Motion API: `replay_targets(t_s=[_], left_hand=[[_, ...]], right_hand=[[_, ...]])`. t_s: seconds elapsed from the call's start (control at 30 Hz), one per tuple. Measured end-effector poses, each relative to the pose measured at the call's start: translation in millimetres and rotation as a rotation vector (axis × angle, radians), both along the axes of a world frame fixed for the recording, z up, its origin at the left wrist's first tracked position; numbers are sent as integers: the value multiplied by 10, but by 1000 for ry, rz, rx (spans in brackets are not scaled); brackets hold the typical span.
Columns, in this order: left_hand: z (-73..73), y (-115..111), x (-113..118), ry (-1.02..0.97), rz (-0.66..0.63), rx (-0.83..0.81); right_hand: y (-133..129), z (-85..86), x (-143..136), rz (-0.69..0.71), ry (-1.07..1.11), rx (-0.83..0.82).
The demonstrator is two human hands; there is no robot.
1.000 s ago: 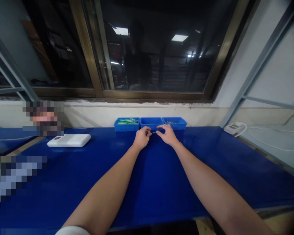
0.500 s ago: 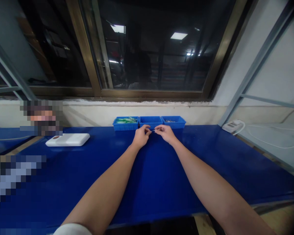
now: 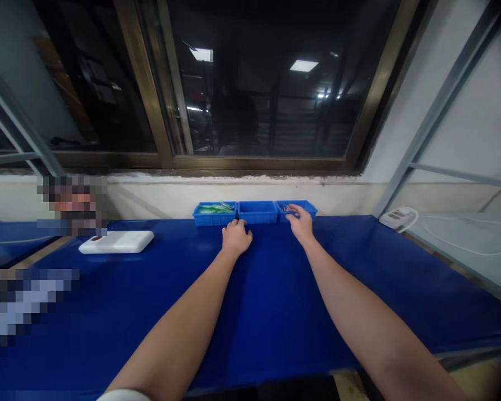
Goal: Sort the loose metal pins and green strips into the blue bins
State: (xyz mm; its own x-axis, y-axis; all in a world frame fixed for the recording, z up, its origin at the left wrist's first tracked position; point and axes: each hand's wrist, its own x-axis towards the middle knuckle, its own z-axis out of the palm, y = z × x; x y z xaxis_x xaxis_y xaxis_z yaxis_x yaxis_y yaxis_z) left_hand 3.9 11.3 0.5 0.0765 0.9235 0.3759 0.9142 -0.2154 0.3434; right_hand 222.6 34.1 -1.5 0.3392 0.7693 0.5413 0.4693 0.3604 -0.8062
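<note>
My left hand is low over the blue table, just in front of the left and middle bins. Its fingers curl downward, and whatever they hold, if anything, is hidden. My right hand reaches over the front wall of the right blue bin, thumb and fingers slightly apart. Small shiny metal parts lie in that bin beside the fingertips. The middle blue bin stands between the hands. Green and clear pieces fill the left blue bin.
A white power bank-like box lies at the left of the table. A white power strip with a cable sits at the right edge. Behind the bins are a low wall and a window. Metal frames stand on both sides.
The hands have parted from the thin piece held between them. My right hand has moved right and forward to the right bin; my left hand has shifted slightly left and turned palm down.
</note>
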Motion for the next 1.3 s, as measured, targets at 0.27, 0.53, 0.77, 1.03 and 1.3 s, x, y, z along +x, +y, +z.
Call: replay_targets(t_s=[0.27, 0.53, 0.77, 1.03, 1.3], left_hand=[[-17, -24, 36, 121, -17, -62], [-16, -37, 38, 123, -27, -73], [-31, -48, 47, 215, -50, -52], [-32, -88, 53, 286, -35, -47], [0, -144, 78, 272, 155, -92]], right_hand=[[-150, 47, -223, 38, -429, -81], [-137, -39, -258, 159, -608, -217], [-99, -71, -214, 22, -486, -37], [-80, -109, -202, 71, -357, 17], [-81, -169, -212, 119, -541, -168]])
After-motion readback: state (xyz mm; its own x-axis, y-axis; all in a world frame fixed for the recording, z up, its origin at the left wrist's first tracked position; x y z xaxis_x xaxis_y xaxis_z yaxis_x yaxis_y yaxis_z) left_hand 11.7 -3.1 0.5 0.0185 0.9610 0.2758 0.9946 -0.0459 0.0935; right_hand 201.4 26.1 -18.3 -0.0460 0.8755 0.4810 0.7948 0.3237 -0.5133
